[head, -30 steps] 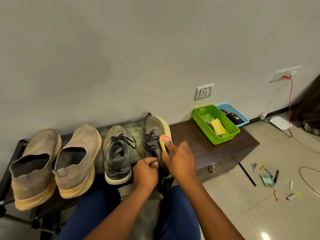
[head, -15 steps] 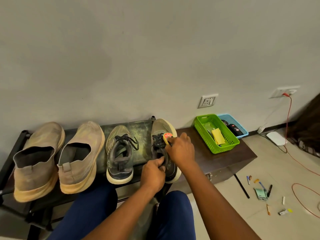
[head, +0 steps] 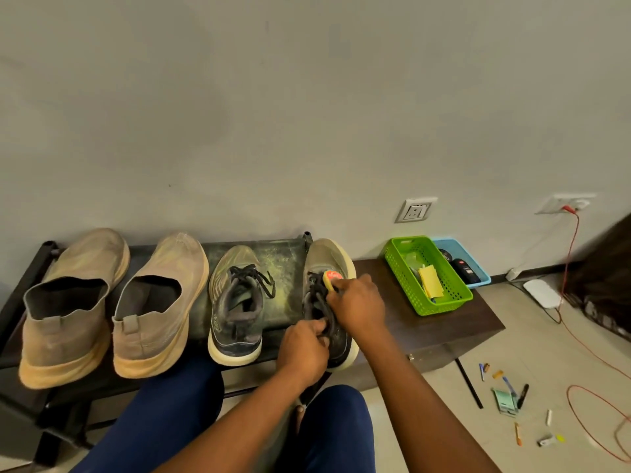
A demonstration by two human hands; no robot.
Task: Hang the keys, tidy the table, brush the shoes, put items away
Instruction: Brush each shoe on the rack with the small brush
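While your left hand [head: 302,349] pinches the collar of the grey laced shoe [head: 329,302], your right hand [head: 358,307] grips a yellow brush [head: 332,279] on its laces, green basket [head: 426,276] just beside.

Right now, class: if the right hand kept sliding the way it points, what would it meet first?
The right hand points along the laced shoe, so its brush likely meets the toe, then the wall; depth is unclear.

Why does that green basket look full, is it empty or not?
Not empty. The green basket holds a yellow cloth and other small things too unclear to name.
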